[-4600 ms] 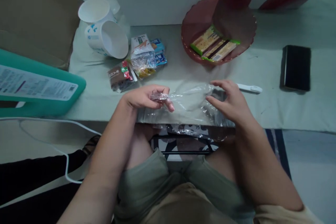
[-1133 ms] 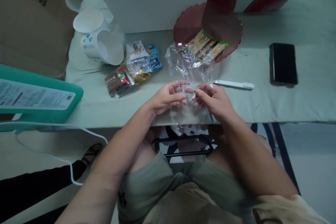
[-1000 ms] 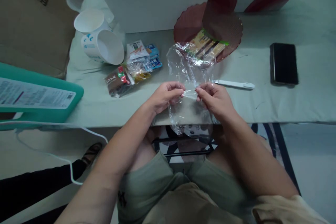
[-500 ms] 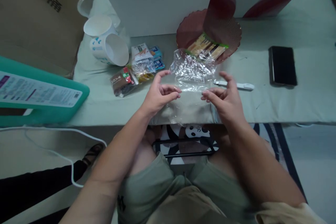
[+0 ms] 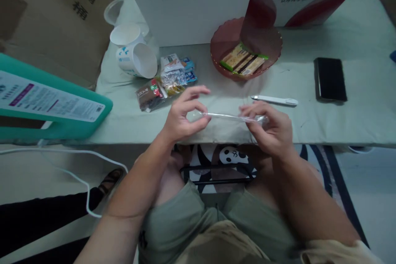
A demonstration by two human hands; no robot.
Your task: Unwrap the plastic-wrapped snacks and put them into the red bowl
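Note:
A clear plastic bag, drawn into a thin strip, stretches between my two hands above the table's front edge. My left hand pinches its left end between thumb and index finger. The right end is bunched in the closed fingers of my right hand. Just beyond my right hand lies a white utility knife. Behind the bag stands a reddish scalloped bowl with several packaged snack bars in it. Left of my left hand is a pile of small snack packets with a brown packet.
Two white paper cups lie at the back left by a cardboard box. A green panel with a label stands at the left. A black box-like item lies right. A large white-and-red carton stands behind. A person's sandalled foot shows below.
The bag, spread out toward the bowl before, is now gathered into a narrow strip. My right hand has closed round its end, and the view has shifted slightly.

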